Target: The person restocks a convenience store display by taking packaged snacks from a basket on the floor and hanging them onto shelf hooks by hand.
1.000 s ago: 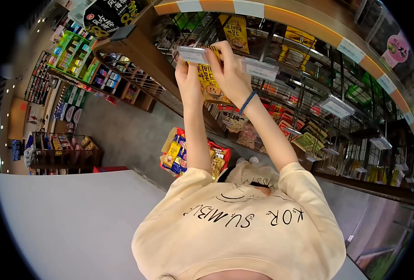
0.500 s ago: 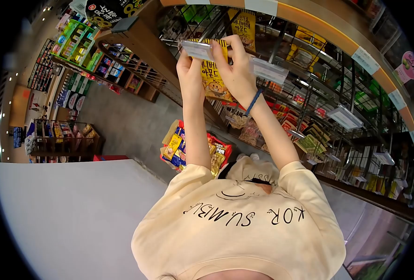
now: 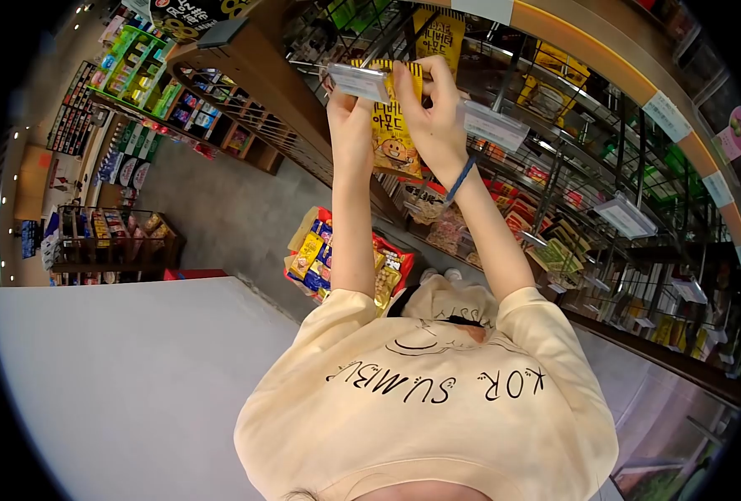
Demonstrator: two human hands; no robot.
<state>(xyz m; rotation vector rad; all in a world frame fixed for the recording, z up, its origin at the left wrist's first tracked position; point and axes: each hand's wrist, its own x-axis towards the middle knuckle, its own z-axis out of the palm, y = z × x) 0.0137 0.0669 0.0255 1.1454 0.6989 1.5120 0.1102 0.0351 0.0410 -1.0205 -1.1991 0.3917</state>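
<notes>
A yellow packet of almonds (image 3: 397, 138) with a cartoon face hangs between my two hands, its top at a shelf hook. In front of its upper left part is a clear price-tag holder (image 3: 359, 83). My right hand (image 3: 435, 121), with a dark blue band at the wrist, pinches the packet's top right edge. At the packet's left side my left hand (image 3: 352, 125) is closed, its fingertips partly hidden behind the tag holder. Another yellow packet (image 3: 440, 37) hangs farther back on the rack.
A wire rack (image 3: 554, 159) with hooks, tag holders and snack bags spreads to the right. Below my left forearm, an open carton (image 3: 293, 240) full of snack packets stands near the floor. A large pale surface (image 3: 128, 367) fills the lower left; display stands (image 3: 116, 242) are beyond.
The view has shifted slightly. Both hands stay at the packet and tag holder, and more of the packet's top now shows between them.
</notes>
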